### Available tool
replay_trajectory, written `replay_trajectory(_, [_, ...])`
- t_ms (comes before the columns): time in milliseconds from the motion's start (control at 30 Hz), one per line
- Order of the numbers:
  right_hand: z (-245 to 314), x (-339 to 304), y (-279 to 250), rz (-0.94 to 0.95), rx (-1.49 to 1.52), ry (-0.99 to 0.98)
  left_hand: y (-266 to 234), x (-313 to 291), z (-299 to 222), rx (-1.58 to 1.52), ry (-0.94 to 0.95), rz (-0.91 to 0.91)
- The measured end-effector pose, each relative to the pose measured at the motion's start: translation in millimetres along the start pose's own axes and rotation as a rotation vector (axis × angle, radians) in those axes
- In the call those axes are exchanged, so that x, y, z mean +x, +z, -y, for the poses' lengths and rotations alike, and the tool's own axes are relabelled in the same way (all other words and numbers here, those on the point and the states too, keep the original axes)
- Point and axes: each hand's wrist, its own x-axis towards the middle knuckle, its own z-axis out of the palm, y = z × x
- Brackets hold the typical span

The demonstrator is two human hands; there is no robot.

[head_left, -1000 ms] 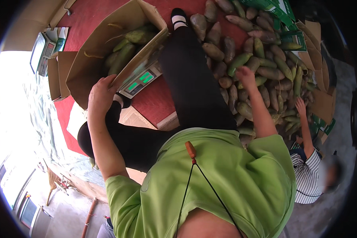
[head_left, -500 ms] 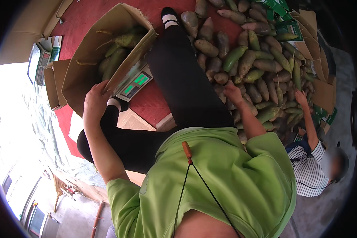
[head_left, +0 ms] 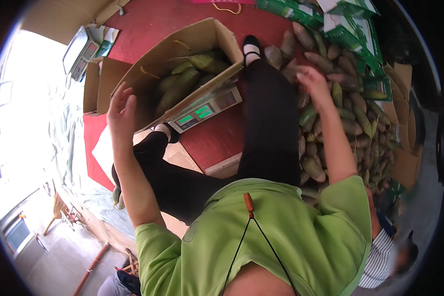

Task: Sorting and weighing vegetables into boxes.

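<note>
The left hand [head_left: 121,111] is showing parted fingers by the box [head_left: 197,37], masking its left corner. The right hand [head_left: 314,86] is hovering over heaped radishes [head_left: 351,127], fingers bending, any grip escaping me; the box is hiding much of the scale [head_left: 202,114].

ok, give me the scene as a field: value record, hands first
left hand: open, at the left end of the cardboard box; contact unclear
right hand: fingertips at a blurred vegetable; grip unclear
left hand point: left hand
cardboard box: open-topped, green vegetables inside
scale: lit green display, at the box's near side
pile: many long vegetables, right of the person's legs
other person: striped shirt, lower right
</note>
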Motion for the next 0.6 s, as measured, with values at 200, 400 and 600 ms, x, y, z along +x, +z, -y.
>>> replay_trajectory(200, [89, 68, 64, 0.189, -0.560, -0.251, -56, 18, 6, 0.122, -0.179, -0.185])
replay_trajectory(400, [120, 98, 139, 0.350, -1.140, -0.309, -68, 28, 56, 0.606, -0.456, 0.386])
replay_trajectory(600, [105, 130, 150, 0.334, -1.311, -0.305, -49, 40, 94, 0.452, -0.458, 0.452])
